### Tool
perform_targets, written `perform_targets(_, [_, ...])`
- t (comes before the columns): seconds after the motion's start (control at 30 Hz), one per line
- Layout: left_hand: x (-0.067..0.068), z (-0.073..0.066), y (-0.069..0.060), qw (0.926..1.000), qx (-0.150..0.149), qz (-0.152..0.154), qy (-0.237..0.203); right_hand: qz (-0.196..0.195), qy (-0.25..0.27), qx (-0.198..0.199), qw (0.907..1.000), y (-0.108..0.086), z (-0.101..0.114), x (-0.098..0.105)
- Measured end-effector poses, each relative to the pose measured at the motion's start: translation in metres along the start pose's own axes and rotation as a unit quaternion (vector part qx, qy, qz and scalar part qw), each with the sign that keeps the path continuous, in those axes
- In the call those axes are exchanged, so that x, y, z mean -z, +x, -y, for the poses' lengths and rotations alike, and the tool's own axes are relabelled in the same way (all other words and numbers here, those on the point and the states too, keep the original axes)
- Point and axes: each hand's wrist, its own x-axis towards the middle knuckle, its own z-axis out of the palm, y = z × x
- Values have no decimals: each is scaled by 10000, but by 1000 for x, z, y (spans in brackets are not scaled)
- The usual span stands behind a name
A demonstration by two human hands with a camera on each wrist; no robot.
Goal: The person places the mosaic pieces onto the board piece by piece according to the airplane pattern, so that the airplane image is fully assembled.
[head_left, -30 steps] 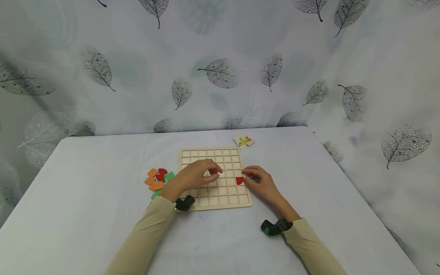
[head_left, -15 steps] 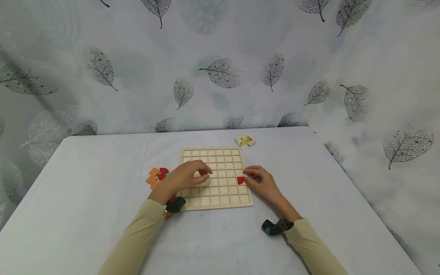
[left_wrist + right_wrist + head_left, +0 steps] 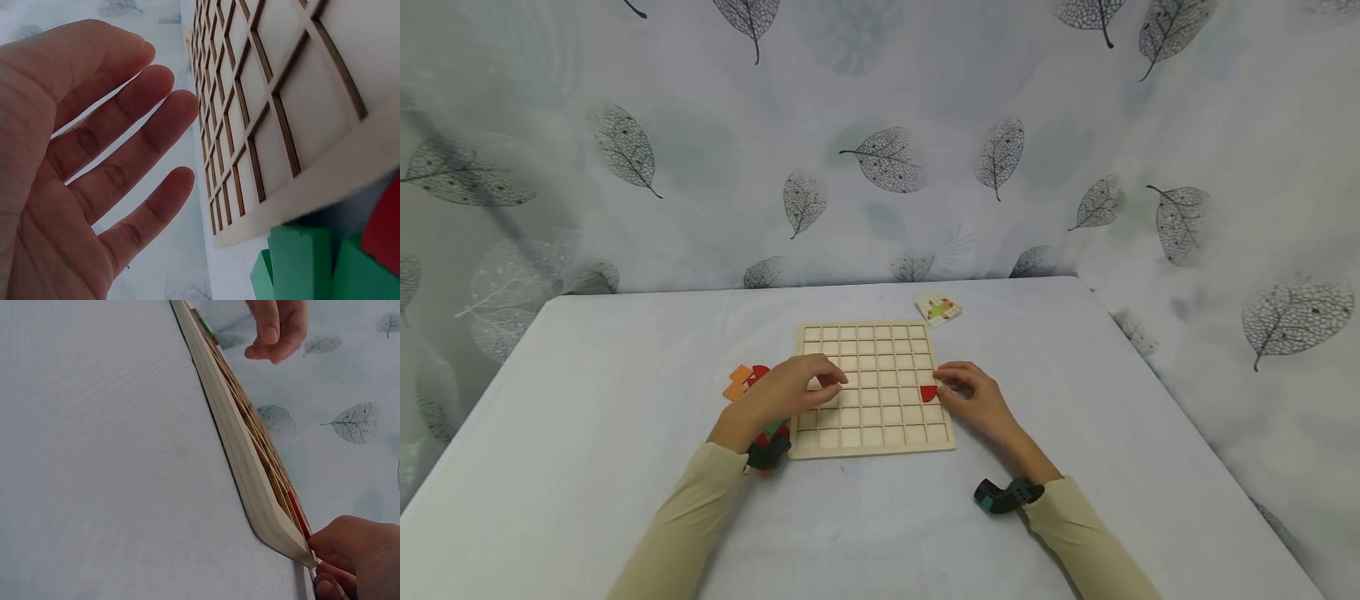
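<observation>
A white desk [image 3: 587, 417] carries a gridded wooden board [image 3: 880, 452]. The left hand [image 3: 790, 387] hovers above the board's left part, fingers loosely bent, its grip empty. The right hand [image 3: 973, 396] touches the board's right edge; whether that grip pinches it, I cannot tell. A red piece [image 3: 928, 393] sits in the rightmost column beside the thumb.

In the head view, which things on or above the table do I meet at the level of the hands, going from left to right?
Orange squares → left hand → red piece on the board → right hand.
</observation>
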Motion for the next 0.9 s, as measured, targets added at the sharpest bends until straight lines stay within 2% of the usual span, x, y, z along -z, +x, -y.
perform_targets(0.17, [1, 3, -8, 9997, 220, -30, -124, 4, 16, -43, 10000, 0, 0, 0])
perform_targets(0.4, [5, 14, -20, 9997, 15, -236, -21, 36, -1, -68, 10000, 0, -1, -1])
perform_targets(0.6, [11, 21, -35, 9983, 340, -477, 34, 33, -24, -42, 10000, 0, -1, -2])
perform_targets(0.73, [13, 26, -40, 9975, 247, -635, 186, 27, -22, 14, 10000, 0, 0, -1])
perform_targets(0.9, [16, 32, -42, 9974, 155, -694, 109, 33, 12, 70, 10000, 0, 1, 0])
